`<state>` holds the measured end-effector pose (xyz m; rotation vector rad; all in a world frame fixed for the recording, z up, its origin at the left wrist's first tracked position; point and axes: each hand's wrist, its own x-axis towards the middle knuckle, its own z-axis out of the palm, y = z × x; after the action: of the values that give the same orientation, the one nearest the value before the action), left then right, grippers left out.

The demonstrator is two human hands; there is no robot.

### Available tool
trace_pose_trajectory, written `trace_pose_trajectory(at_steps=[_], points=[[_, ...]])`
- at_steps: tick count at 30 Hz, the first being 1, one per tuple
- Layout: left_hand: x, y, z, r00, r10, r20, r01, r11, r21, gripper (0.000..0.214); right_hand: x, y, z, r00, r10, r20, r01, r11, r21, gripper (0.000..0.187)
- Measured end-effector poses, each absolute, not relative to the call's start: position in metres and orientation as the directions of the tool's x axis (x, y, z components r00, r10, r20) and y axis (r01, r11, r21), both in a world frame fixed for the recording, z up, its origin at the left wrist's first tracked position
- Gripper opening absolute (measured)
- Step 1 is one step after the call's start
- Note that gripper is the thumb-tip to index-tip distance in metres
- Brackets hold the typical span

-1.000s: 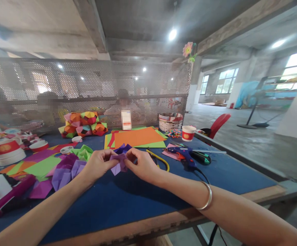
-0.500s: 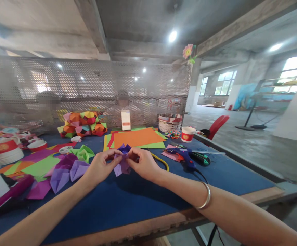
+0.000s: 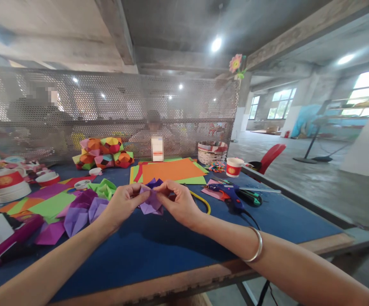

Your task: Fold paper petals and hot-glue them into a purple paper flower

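Note:
A folded purple paper piece [image 3: 151, 203], light purple with a darker violet part at its top, is held above the blue table. My left hand [image 3: 126, 204] pinches its left side between thumb and fingers. On the opposite side my right hand [image 3: 180, 205] grips it the same way, a silver bangle on that wrist. Several folded purple papers [image 3: 78, 214] lie left of my left hand, beside a folded green paper [image 3: 103, 188]. Behind my hands rests a stack of coloured sheets with an orange sheet [image 3: 171, 171] on top.
To the right lie a blue glue gun [image 3: 231, 196], a yellow-handled tool [image 3: 203, 199] and a paper cup [image 3: 234, 167]. A woven basket [image 3: 212, 153] and colourful paper balls [image 3: 103, 153] stand near the mesh screen [image 3: 108, 97]. Stacked cups [image 3: 8, 185] stand at left; people sit behind the mesh.
Both hands stay pinched on the purple paper piece, which has turned slightly and tilts differently. Behind the mesh at left, a person has shifted.

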<state>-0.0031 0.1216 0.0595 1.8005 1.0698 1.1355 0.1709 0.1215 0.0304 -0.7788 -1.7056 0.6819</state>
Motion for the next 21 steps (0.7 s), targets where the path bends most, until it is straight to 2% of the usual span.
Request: trace_pose_trajectory(at_steps=[6,12,14,18,21], points=[[-0.004,0.119,0.062,0.239,0.929,0.284,0.236,-0.339,0.911,0.027,0.174,0.125,0.031,-0.231,0.736,0.636,0.143,0.672,-0.727,0.013],[-0.008,0.12,0.065,0.237,0.907,0.348,0.286,-0.408,0.867,0.026,0.181,0.118,0.04,-0.383,0.59,0.71,0.272,0.807,-0.524,0.016],[-0.009,0.121,0.064,0.243,0.897,0.369,0.31,-0.432,0.847,0.024,0.181,0.116,0.042,-0.381,0.631,0.676,0.29,0.776,-0.56,0.016],[-0.007,0.123,0.059,0.259,0.881,0.395,0.371,-0.469,0.801,0.022,0.18,0.123,0.042,-0.314,0.8,0.512,0.287,0.594,-0.752,0.013],[-0.006,0.121,0.056,0.267,0.862,0.43,0.433,-0.506,0.746,0.022,0.18,0.129,0.041,-0.337,0.852,0.401,0.256,0.493,-0.832,0.012]])
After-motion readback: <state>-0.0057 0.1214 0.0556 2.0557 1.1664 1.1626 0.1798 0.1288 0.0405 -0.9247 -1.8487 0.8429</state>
